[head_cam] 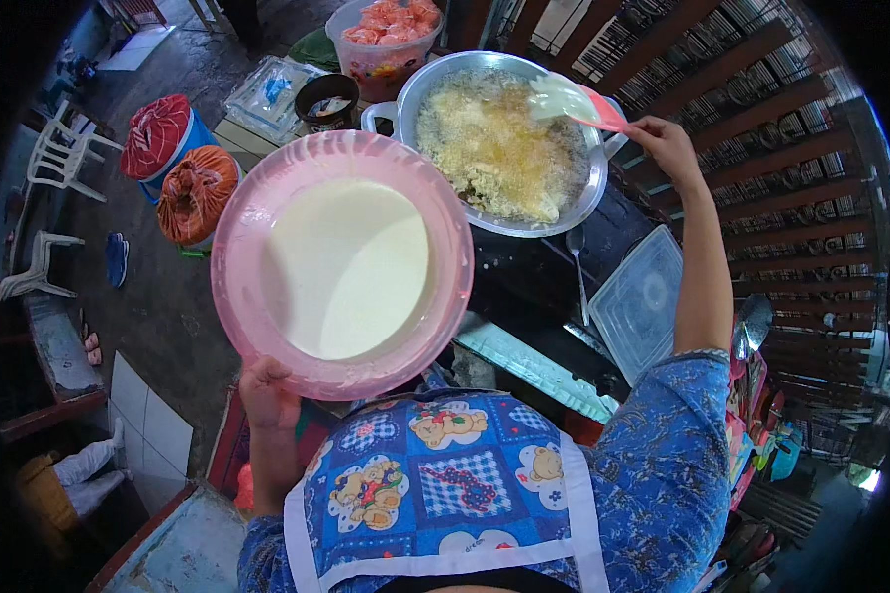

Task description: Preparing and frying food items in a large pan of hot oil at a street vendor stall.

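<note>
A pink plastic basin of creamy white batter is held at its lower left rim by my left hand. Above and to its right, a wide two-handled aluminium pan holds bubbling oil with pale yellow, crumbly batter frying in it. Pinched in my right hand is the handle end of a pink plastic scoop, tilted over the pan's right side. Its bowl, coated with white batter, is over the oil; whether it touches the oil is unclear.
A metal spoon and a translucent plastic lid lie below the pan. A dark tub, plastic packets and a tub of orange-pink bags stand at its upper left. Cloth-covered buckets are at left, slatted bars at right.
</note>
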Available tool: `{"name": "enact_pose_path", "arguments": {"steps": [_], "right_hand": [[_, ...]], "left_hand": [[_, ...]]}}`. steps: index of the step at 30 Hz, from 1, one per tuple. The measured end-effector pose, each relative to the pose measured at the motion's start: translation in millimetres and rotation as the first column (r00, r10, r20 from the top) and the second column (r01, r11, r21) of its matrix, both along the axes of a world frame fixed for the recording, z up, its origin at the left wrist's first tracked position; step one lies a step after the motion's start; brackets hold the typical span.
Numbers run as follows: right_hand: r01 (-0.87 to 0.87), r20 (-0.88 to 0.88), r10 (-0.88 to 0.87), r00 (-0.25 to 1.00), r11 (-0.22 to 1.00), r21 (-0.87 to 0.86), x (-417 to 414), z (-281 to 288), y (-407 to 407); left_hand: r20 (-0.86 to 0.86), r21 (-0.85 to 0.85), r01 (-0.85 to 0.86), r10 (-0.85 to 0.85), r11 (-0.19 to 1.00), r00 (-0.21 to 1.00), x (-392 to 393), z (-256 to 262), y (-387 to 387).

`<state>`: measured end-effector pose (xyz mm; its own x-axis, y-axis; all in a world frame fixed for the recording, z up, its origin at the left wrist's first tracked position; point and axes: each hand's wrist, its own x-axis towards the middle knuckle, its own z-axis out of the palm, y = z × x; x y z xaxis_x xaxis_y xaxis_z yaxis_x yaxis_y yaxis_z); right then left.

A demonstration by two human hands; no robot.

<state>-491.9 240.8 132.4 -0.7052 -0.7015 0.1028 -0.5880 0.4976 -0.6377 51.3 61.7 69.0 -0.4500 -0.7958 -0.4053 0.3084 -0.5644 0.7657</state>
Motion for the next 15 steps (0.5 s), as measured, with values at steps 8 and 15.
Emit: {"name": "enact_pose_path", "arguments": {"steps": [8, 15], "right_hand": [[0.299, -0.372, -0.151, 0.916, 0.875, 0.381, 6, 6, 30], [0.211, -0.229, -0.134, 0.964, 0.912, 0.353, -14, -30, 30]], "left_hand": [[0.005, -0.05, -0.031, 0.031, 0.998, 1.0, -6, 6, -4], [-0.07, -0.069, -0.023, 0.019, 0.997, 0.997, -1, 9, -2]]}}
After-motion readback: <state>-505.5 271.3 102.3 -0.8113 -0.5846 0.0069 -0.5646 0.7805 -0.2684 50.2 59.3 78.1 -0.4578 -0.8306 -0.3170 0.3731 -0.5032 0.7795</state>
